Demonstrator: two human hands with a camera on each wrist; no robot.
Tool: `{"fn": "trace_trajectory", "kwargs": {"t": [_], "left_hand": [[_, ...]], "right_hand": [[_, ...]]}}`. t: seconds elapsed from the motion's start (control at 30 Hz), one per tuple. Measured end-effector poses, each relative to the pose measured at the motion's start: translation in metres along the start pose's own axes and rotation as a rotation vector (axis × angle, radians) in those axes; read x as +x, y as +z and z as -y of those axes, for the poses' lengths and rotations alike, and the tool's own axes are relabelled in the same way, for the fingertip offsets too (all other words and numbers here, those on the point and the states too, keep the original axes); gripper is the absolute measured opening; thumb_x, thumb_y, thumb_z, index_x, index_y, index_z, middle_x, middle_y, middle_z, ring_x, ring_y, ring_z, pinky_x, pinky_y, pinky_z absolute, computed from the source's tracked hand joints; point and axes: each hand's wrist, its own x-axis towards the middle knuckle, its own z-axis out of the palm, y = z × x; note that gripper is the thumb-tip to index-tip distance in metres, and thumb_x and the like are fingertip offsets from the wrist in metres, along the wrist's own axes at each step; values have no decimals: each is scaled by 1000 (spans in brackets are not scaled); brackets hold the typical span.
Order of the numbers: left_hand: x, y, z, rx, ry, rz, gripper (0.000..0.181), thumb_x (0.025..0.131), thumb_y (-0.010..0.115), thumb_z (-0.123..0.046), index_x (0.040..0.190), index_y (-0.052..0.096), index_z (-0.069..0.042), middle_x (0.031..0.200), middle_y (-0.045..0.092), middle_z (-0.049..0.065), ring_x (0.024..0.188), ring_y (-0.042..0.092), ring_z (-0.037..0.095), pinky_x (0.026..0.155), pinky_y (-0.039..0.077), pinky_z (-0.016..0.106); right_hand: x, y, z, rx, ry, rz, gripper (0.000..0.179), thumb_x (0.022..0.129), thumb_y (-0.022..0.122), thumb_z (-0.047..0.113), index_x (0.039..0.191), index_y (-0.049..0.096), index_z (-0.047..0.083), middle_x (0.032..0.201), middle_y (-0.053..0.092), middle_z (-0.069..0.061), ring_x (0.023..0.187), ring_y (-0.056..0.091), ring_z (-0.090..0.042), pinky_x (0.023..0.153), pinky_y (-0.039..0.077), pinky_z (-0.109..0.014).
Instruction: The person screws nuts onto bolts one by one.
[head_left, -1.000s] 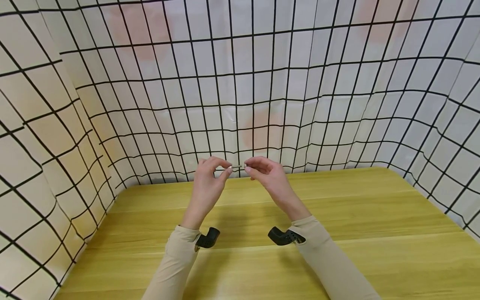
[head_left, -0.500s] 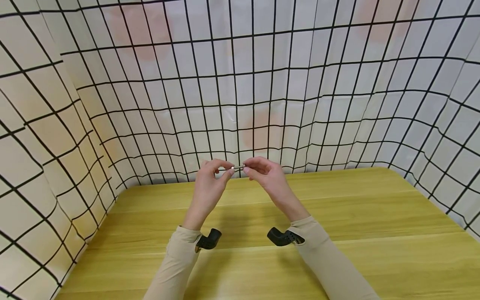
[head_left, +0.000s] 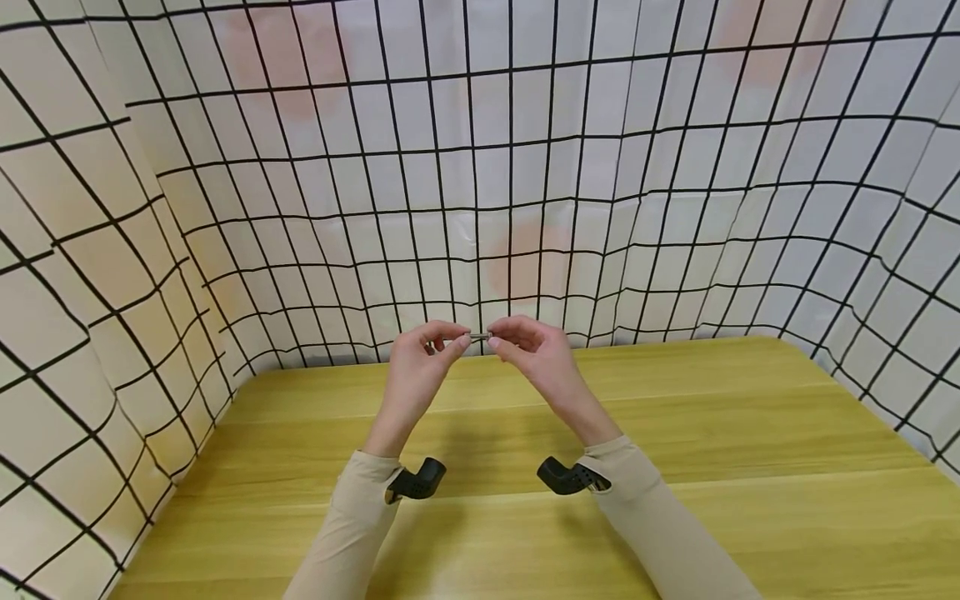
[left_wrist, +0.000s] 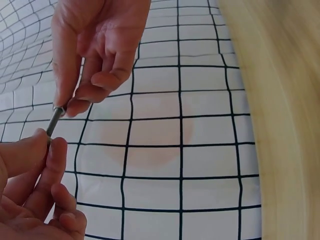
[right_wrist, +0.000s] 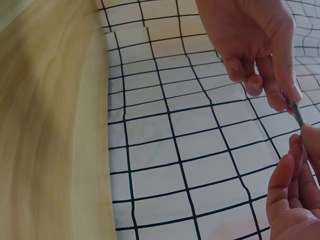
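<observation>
A thin metal bolt [head_left: 479, 337] bridges the fingertips of both hands, held level above the table's far edge. My left hand [head_left: 418, 367] pinches one end between thumb and index finger. My right hand [head_left: 546, 362] pinches a small metal nut [left_wrist: 60, 110] at the other end; fingers cover most of it. Threads show on the bolt [right_wrist: 298, 115] in the right wrist view. How far the nut sits on the bolt I cannot tell.
A wooden table [head_left: 697, 433] lies below both forearms. White sheeting with a black grid [head_left: 547, 167] rises behind the table and on both sides. Black wrist mounts [head_left: 567, 475] sit at both sleeve cuffs.
A second ago the bolt's free end stood apart from the nut in the right hand. The hands have come together, and the bolt's end now meets the right fingertips.
</observation>
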Motion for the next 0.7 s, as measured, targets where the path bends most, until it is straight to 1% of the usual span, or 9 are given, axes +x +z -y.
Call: {"fn": "trace_trajectory", "kwargs": {"t": [0.13, 0.23, 0.33, 0.43, 0.57, 0.63, 0.7], "left_hand": [[0, 0, 0, -14, -8, 14, 11, 91, 73, -14, 97, 77, -7, 89, 67, 1, 72, 46, 20, 57, 33, 29], [1, 1, 0, -16, 3, 15, 8, 91, 73, -13, 96, 77, -8, 88, 68, 1, 71, 46, 20, 57, 33, 28], [1, 1, -1, -10, 18, 10, 8, 91, 73, -13, 96, 77, -9, 88, 68, 1, 71, 45, 20, 58, 33, 29], [1, 1, -1, 0, 23, 9, 8, 91, 72, -13, 96, 76, -9, 87, 67, 1, 71, 45, 20, 59, 33, 29], [0, 0, 0, 6, 20, 13, 9, 91, 72, -13, 97, 76, -8, 87, 67, 1, 72, 46, 20, 60, 34, 29], [0, 0, 0, 9, 24, 10, 9, 91, 72, -13, 97, 76, -7, 86, 66, 2, 72, 46, 20, 61, 34, 30], [-1, 0, 0, 12, 32, 7, 9, 91, 72, -13, 97, 76, -7, 85, 66, 2, 71, 46, 20, 61, 35, 30]], "right_hand": [[0, 0, 0, -14, -13, -11, 27, 94, 69, 18, 117, 66, 4, 111, 66, -10, 101, 62, -24, 87, 51, -34], [1, 0, 1, -16, -28, -5, 27, 94, 70, 18, 116, 67, 4, 110, 66, -13, 99, 62, -24, 86, 51, -34], [1, -1, 2, -12, -31, 3, 26, 94, 69, 18, 115, 67, 3, 110, 67, -16, 99, 63, -28, 87, 52, -35], [0, -1, 2, -21, -14, 7, 26, 94, 69, 19, 116, 68, 5, 110, 67, -14, 101, 63, -29, 87, 52, -35], [-1, -1, 3, -53, 17, 9, 27, 95, 69, 21, 118, 69, 7, 112, 68, -11, 104, 64, -27, 89, 51, -35], [-2, -1, 3, -66, 22, 10, 28, 95, 68, 21, 120, 68, 7, 115, 67, -13, 105, 63, -27, 89, 51, -36], [-2, -1, 3, -70, 21, 12, 28, 96, 67, 19, 121, 68, 7, 117, 66, -15, 106, 63, -30, 90, 51, -36]]}}
